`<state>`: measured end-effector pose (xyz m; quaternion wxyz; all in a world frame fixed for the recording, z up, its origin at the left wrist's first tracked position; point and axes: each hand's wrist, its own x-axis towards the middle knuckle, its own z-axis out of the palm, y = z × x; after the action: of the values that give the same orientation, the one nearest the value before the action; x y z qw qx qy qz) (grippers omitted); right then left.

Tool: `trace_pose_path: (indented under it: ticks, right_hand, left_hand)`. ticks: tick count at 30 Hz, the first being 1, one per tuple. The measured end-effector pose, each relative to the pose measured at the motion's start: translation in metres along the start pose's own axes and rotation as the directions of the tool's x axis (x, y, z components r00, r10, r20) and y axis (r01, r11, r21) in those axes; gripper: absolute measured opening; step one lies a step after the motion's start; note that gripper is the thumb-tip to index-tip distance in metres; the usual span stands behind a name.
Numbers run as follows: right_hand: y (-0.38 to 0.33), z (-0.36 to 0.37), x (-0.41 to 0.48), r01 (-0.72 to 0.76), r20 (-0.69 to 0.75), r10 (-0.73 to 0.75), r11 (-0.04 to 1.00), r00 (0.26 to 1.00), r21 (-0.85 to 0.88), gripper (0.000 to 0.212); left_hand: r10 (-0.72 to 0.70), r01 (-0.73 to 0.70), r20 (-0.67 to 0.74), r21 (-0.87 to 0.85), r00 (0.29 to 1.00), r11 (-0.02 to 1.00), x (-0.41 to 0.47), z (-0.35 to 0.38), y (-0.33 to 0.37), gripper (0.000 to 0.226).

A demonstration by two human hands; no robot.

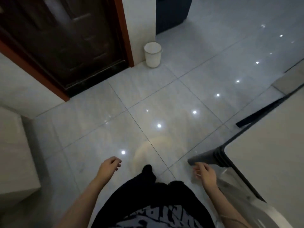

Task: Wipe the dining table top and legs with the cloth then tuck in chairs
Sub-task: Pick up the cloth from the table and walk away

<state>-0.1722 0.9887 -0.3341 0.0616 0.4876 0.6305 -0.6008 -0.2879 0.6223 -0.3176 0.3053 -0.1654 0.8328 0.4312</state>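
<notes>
Both hands are hanging empty, the left hand (109,166) loosely curled, the right hand (204,176) half open just beside the table (266,145) corner, with no cloth or chairs showing, so I cannot judge whether wiping is beginning or finishing.

The room was dim and bluish, small ceiling lights glared as white dots on the glossy floor (164,99), edges bowed with wide-angle distortion, and everything looked slightly soft.
</notes>
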Motion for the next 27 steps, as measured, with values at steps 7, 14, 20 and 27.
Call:
trace_pose_path:
  ticks: [7, 14, 20, 27]
  right_hand:
    - [-0.022, -0.002, 0.027, -0.054, -0.174, 0.064, 0.997, 0.983, 0.059, 0.024]
    - [-0.058, -0.007, 0.114, -0.144, -0.234, 0.186, 0.972, 0.954, 0.185, 0.024]
    - [-0.161, -0.021, 0.213, -0.092, -0.225, 0.142, 0.971, 0.964, 0.219, 0.023]
    - [-0.291, -0.048, 0.304, 0.052, -0.222, 0.012, 0.959, 0.975, 0.279, 0.020]
  left_hand:
    - [0.115, -0.139, 0.197, 0.115, 0.974, 0.984, 0.094, 0.011, 0.114, 0.019]
    - [0.139, -0.191, 0.281, 0.168, 0.950, 0.967, 0.176, 0.059, 0.216, 0.021]
    - [0.107, -0.148, 0.241, 0.158, 0.965, 0.976, 0.232, 0.074, 0.300, 0.019]
    - [0.099, -0.122, 0.179, 0.124, 0.979, 0.985, 0.294, 0.095, 0.393, 0.018]
